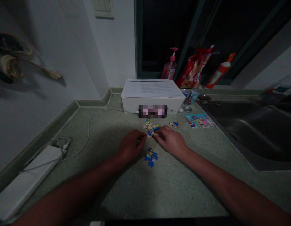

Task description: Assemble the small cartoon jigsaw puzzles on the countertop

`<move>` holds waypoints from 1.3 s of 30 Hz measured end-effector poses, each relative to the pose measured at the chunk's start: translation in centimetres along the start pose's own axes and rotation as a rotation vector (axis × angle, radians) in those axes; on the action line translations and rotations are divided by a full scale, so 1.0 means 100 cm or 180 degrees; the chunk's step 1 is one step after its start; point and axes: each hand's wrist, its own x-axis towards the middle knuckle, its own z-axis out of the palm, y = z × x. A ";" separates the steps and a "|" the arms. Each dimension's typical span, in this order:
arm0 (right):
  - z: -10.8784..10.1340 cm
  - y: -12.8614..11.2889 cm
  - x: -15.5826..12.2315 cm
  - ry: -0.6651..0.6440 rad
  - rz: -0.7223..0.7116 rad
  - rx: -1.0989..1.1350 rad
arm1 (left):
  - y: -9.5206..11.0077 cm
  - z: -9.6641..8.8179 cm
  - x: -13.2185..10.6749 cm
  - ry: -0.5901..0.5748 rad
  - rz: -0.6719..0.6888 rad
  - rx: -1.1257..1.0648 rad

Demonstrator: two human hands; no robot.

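A small heap of jigsaw puzzle pieces [150,126], some face up in blue and yellow and some showing beige backs, lies on the counter between my hands. My left hand [131,145] is closed at the heap's near left edge, thumb and forefinger together; what they pinch, if anything, is hidden. From the other side my right hand [172,140] pinches a pale puzzle piece [155,134] at the heap's edge. Closer to me lies a joined blue and yellow puzzle section [151,157], touched by neither hand. Several more pieces [175,124] lie beyond my right hand.
A colourful picture card [200,121] lies beside the metal sink [253,131]. Behind the heap, a phone-like device [153,111] leans against a white box [152,102], its cable [88,125] running left. A can [192,96] stands right of the box; a white power strip [29,179] lies left.
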 end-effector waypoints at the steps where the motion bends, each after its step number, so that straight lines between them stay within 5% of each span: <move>1: 0.001 0.000 0.001 0.0001 0.0023 -0.0073 | 0.000 0.000 0.000 -0.0009 0.0004 0.0009; 13: 0.002 -0.005 0.006 0.0103 0.0074 -0.0209 | 0.007 -0.003 -0.001 -0.0121 -0.0012 0.0110; 19: 0.005 0.001 0.009 0.0462 0.0316 0.1002 | 0.005 -0.002 -0.001 -0.0133 -0.0063 0.0051; 25: 0.010 -0.003 0.004 -0.0110 0.0486 0.2115 | 0.001 -0.001 -0.002 -0.0142 -0.0064 -0.0135; 39: 0.005 -0.008 -0.001 -0.0394 0.0341 0.2324 | -0.005 0.002 -0.004 -0.0271 0.0146 -0.0288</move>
